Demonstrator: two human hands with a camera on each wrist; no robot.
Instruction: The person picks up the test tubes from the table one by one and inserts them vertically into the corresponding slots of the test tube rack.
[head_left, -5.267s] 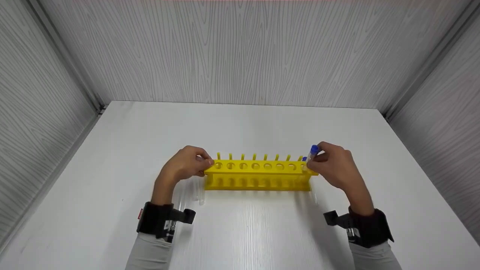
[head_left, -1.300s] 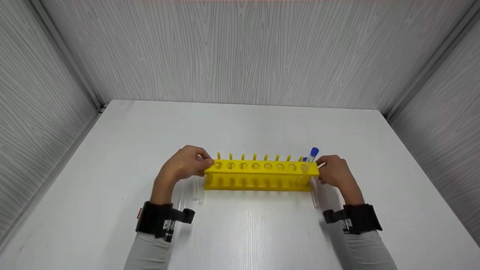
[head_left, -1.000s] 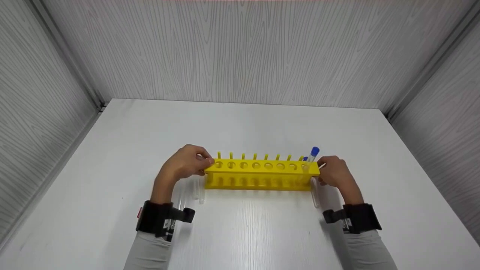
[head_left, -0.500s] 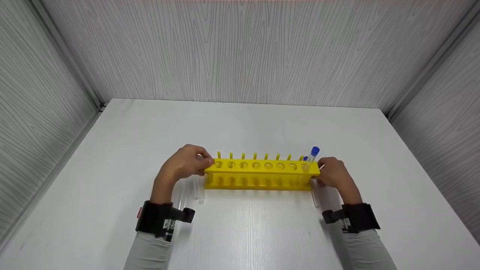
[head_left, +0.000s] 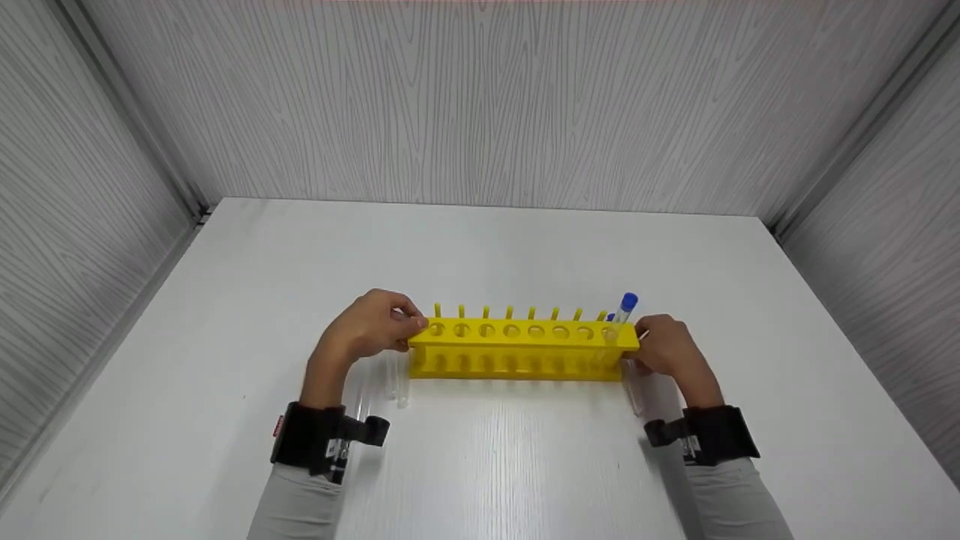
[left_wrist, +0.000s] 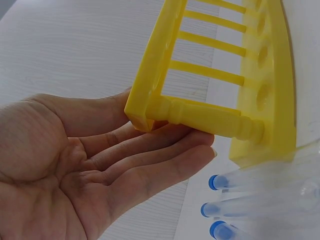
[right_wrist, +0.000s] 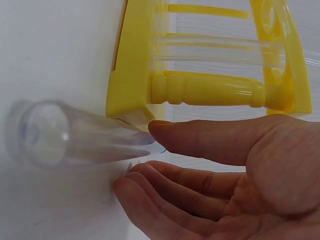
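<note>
Long yellow plastic rack (head_left: 525,345) in lower middle of frame, left hand (head_left: 371,326) pinching its left end. Right hand (head_left: 666,346) half-curled around clear cylindrical tube (right_wrist: 95,139) beside rack, can't really tell if gripping.

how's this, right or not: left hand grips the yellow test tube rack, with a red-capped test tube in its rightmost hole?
The head view shows the cap is blue, not red. The rest stands: left hand gripping the yellow test tube rack, test tube in its rightmost hole.
</note>
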